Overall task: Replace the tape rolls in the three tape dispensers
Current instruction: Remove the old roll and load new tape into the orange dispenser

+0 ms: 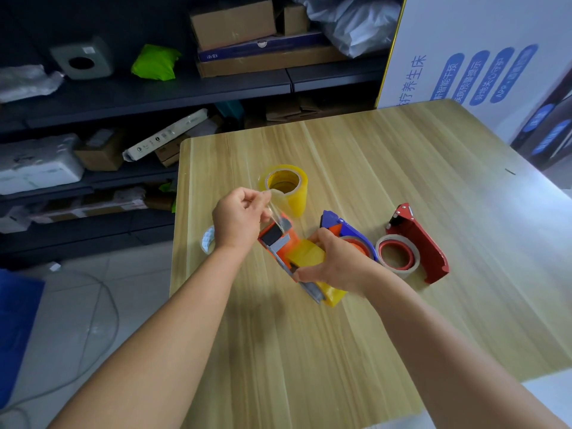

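At the table's point(402, 320) left edge lies a small whitish roll point(208, 239), partly hidden behind the left wrist; whether it is a spent core cannot be told. Next, the left hand point(238, 219) pinches the free end of a clear tape strip point(276, 215) between thumb and fingertips, drawing it up over the front end of the orange dispenser point(278, 243). Behind it, a spare yellow tape roll point(286, 188) stands on end on the table, unmounted.

At centre, the right hand point(334, 261) is clenched around the yellow roll point(309, 258) seated in the orange dispenser, steadying the body on the table. Judgement: this unit is roll-loaded and at the threading stage; the strip is not yet seen laid flat across the cutter.

Right of centre, the blue dispenser point(340, 227) carries a red-cored roll point(356, 244), partly hidden by the right hand. Furthest right, the red dispenser point(421, 243) lies on its side with another red-cored roll point(397, 257) in its cradle. Whether those two rolls are fresh or old cannot be determined. The single spare roll suggests at least one replacement remains outstanding.
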Action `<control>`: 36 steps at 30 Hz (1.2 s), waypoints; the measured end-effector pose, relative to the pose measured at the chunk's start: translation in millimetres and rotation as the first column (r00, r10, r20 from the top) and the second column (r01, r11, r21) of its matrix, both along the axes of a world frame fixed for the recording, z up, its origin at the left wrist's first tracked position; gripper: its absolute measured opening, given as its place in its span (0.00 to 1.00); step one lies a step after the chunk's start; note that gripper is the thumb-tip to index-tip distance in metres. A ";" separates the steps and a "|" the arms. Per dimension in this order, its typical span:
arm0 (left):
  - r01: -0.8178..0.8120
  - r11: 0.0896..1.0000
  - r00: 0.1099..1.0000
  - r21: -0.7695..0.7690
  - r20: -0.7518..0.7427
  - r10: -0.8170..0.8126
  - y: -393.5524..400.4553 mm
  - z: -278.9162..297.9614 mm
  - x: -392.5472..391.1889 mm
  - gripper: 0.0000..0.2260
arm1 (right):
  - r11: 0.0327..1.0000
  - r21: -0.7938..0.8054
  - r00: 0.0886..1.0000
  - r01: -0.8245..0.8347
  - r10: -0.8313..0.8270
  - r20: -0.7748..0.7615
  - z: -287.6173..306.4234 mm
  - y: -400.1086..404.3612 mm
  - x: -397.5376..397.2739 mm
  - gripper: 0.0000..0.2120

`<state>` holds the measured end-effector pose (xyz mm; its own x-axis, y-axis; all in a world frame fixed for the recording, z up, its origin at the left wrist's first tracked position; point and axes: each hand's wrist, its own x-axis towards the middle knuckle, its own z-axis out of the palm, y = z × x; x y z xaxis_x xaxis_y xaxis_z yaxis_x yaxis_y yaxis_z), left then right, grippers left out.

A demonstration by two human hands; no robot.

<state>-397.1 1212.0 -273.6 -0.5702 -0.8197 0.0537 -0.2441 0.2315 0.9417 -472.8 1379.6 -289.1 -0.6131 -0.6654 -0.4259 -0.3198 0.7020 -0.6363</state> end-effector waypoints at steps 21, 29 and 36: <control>0.111 0.883 0.973 0.456 0.130 -0.190 20.2 -20.6 37.3 0.25 | 0.996 0.082 0.998 0.040 -0.044 0.045 -20.6 2.6 10.6 0.34; 0.047 0.997 0.944 0.060 0.323 -0.064 29.9 -35.0 27.7 0.08 | 0.998 0.051 0.999 0.020 -0.023 0.049 -18.3 -3.5 14.5 0.34; 0.125 0.992 0.945 0.011 0.303 -0.122 23.0 -31.6 31.3 0.07 | 0.999 0.031 0.996 0.027 -0.029 0.089 -19.1 -2.4 14.6 0.33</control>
<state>-365.8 1235.0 -305.2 -0.6576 -0.7420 -0.1305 -0.4862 0.2855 0.8259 -458.1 1377.1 -308.2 -0.5901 -0.6348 -0.4988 -0.2427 0.7288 -0.6403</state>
